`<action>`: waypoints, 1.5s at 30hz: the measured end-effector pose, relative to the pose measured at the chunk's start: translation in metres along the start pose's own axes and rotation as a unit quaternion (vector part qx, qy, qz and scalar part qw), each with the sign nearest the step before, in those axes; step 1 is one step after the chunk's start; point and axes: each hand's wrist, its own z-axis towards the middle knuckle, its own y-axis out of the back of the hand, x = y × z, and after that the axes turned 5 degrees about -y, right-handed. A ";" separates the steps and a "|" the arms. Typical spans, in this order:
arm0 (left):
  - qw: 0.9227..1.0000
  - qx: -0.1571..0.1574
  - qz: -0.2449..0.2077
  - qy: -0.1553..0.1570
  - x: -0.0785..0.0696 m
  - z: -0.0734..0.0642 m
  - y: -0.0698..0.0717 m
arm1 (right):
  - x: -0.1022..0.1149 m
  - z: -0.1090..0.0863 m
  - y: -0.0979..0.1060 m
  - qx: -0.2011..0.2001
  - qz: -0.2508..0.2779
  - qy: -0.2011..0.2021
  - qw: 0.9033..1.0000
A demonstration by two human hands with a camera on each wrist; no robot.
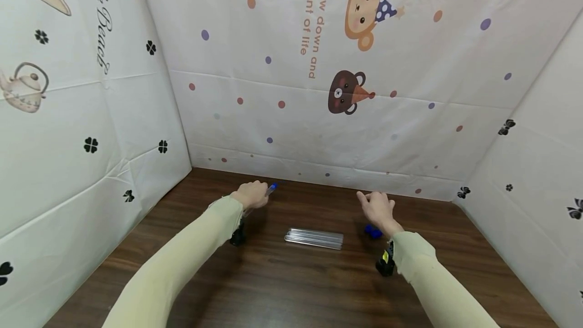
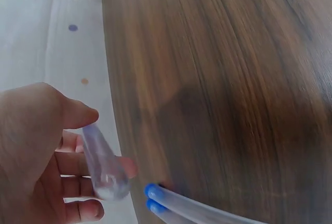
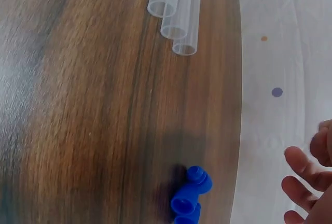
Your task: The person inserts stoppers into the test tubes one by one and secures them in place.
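Observation:
My left hand (image 1: 251,195) holds a clear test tube (image 2: 106,169) between thumb and fingers. Its blue cap (image 1: 273,186) points away, and its rounded end faces the left wrist camera. Beside that hand, capped test tubes (image 2: 189,211) lie on the table, mostly hidden by the arm in the head view. My right hand (image 1: 378,207) is raised above the table with loosely curled fingers and nothing in its grasp. Blue caps (image 3: 189,195) lie in a small group near it. Between the hands, several uncapped clear tubes (image 1: 314,238) lie side by side, their open ends toward the right.
The dark wooden table (image 1: 282,287) is enclosed by white printed cloth at the back (image 1: 291,80), the left (image 1: 68,176) and the right (image 1: 537,176). Small black wrist cameras hang under both wrists, one by the right sleeve (image 1: 414,249).

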 end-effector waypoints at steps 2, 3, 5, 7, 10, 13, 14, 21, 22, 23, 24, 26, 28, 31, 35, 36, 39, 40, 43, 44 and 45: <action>1.000 0.007 0.002 0.006 0.004 -0.002 0.000 | -0.002 0.000 0.000 -0.005 0.000 0.000 1.000; 1.000 0.009 0.003 0.008 0.006 -0.002 0.000 | -0.003 0.000 0.001 -0.004 0.001 -0.002 1.000; 1.000 0.013 0.007 0.012 0.010 -0.003 -0.001 | -0.004 0.001 0.002 0.002 0.001 -0.006 1.000; 1.000 0.022 0.015 0.018 0.013 -0.004 -0.002 | -0.004 0.001 0.002 0.013 -0.001 -0.011 1.000; 0.998 0.040 0.026 0.027 0.016 -0.006 -0.004 | -0.005 0.000 0.003 0.029 -0.009 -0.018 0.999; 0.997 0.065 0.034 0.040 0.017 -0.008 -0.006 | -0.007 -0.001 0.004 0.040 -0.013 -0.021 0.999; 0.996 0.071 0.036 0.043 0.017 -0.009 -0.007 | -0.007 -0.001 0.004 0.043 -0.016 -0.022 0.999; 0.994 0.084 0.044 0.056 0.019 -0.012 -0.012 | -0.014 -0.001 0.004 0.055 -0.028 -0.027 0.998; 0.994 0.084 0.046 0.056 0.019 -0.012 -0.012 | -0.015 -0.001 0.004 0.056 -0.030 -0.028 0.998; 0.994 0.084 0.047 0.057 0.019 -0.013 -0.012 | -0.016 -0.001 0.004 0.058 -0.032 -0.029 0.997; 0.994 0.084 0.049 0.058 0.019 -0.013 -0.012 | -0.017 -0.001 0.004 0.061 -0.035 -0.030 0.997; 0.994 0.083 0.050 0.059 0.019 -0.014 -0.011 | -0.018 -0.001 0.005 0.066 -0.039 -0.032 0.997; 0.993 0.083 0.053 0.061 0.019 -0.016 -0.011 | -0.019 -0.001 0.005 0.070 -0.042 -0.035 0.996; 0.993 0.082 0.052 0.063 0.020 -0.018 -0.011 | -0.019 -0.001 0.007 0.075 -0.048 -0.036 0.995; 0.993 0.084 0.048 0.063 0.021 -0.019 -0.012 | -0.021 -0.001 0.007 0.080 -0.057 -0.033 0.995; 0.993 0.085 0.047 0.062 0.022 -0.019 -0.013 | -0.021 -0.002 0.007 0.082 -0.059 -0.032 0.994; 0.994 0.083 0.044 0.060 0.023 -0.019 -0.015 | -0.023 -0.003 0.008 0.091 -0.066 -0.034 0.993; 0.994 0.081 0.043 0.058 0.023 -0.019 -0.015 | -0.024 -0.003 0.008 0.095 -0.066 -0.034 0.993; 0.995 0.076 0.042 0.054 0.024 -0.019 -0.016 | -0.026 -0.005 0.010 0.105 -0.069 -0.037 0.991; 0.995 0.076 0.042 0.053 0.025 -0.018 -0.017 | -0.027 -0.006 0.010 0.108 -0.070 -0.037 0.991; 0.995 0.077 0.042 0.053 0.025 -0.018 -0.017 | -0.027 -0.007 0.011 0.109 -0.071 -0.036 0.991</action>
